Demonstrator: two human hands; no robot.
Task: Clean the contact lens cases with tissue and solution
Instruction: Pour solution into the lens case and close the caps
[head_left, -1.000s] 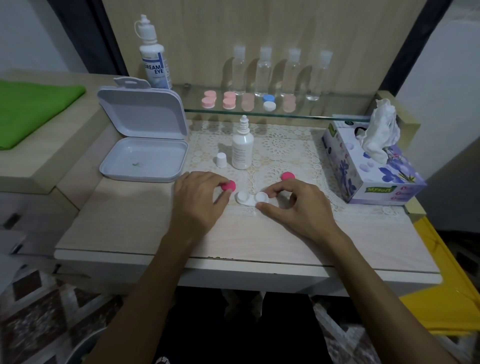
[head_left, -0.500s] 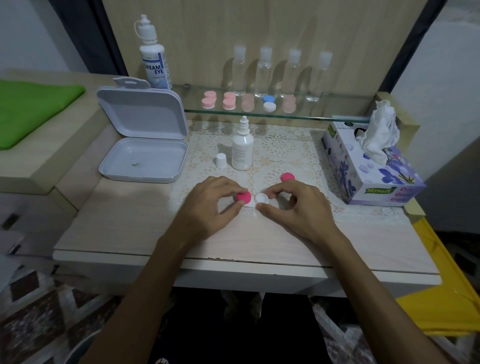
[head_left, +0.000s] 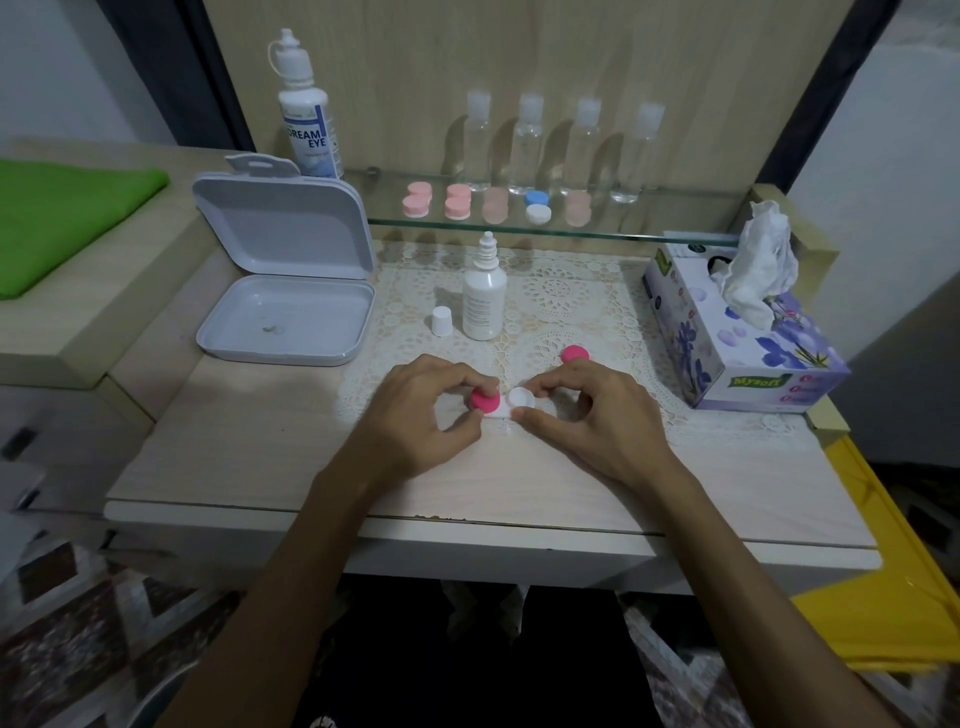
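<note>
Case lies between hands; left hand pinches pink cap.

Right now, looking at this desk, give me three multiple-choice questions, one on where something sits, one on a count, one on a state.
1. Where is the loose pink round cap?
A. on the lace mat beyond the right hand
B. inside the open white plastic box
C. on the glass shelf

2. How many clear plastic bottles stand in the row on the glass shelf?
A. two
B. four
C. six

3. What state is the small white dropper bottle in?
A. lying on its side
B. capped
C. upright, with its small white cap off beside it

Answers: 1 A, the cap lies on the mat just past the fingers. 2 B, four stand side by side. 3 C, the nozzle is bare and the cap stands to its left.
</note>
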